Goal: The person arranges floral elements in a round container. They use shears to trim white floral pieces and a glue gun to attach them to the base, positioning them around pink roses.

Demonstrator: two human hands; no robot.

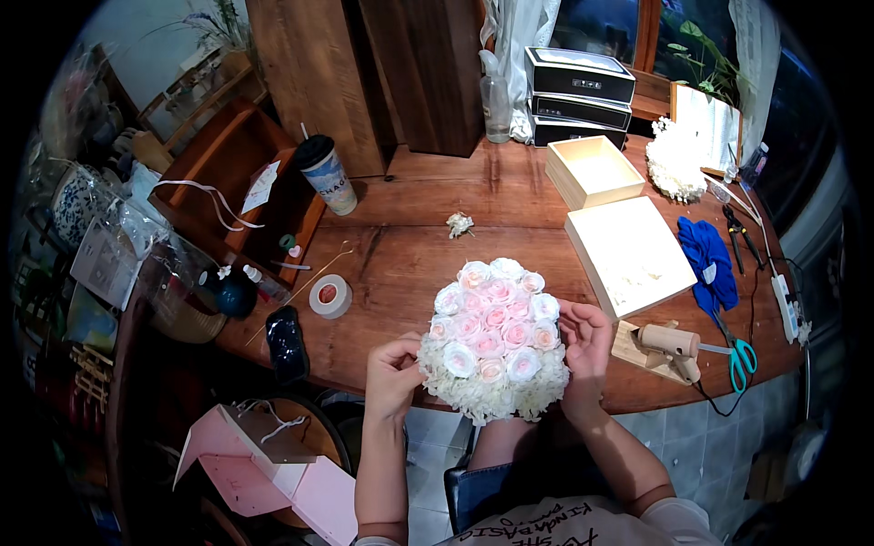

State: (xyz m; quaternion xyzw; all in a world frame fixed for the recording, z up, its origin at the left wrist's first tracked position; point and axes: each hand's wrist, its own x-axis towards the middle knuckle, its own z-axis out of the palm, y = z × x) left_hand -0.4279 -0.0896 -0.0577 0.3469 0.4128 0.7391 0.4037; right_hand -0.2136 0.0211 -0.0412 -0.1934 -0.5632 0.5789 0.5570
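A flower arrangement (493, 327) of pink and white roses, with cream hydrangea petals along its near side, is at the table's near edge. My left hand (398, 374) touches its left side, thumb and fingers drawn together at the petals. On the opposite side my right hand (586, 348) rests with curved fingers against the flowers. Whatever base carries the blooms is hidden beneath them. A small cream flower piece (459, 224) lies on the wooden table beyond the arrangement.
Right: wooden boxes (628, 256), a glue gun (666, 341) on a stand, scissors (741, 362), pliers (741, 235) and blue cloth (708, 263). Left: white tape roll (330, 296), phone (287, 345), lidded cup (328, 176). Black boxes (580, 82) stand behind; a pink folded box (259, 471) is low left.
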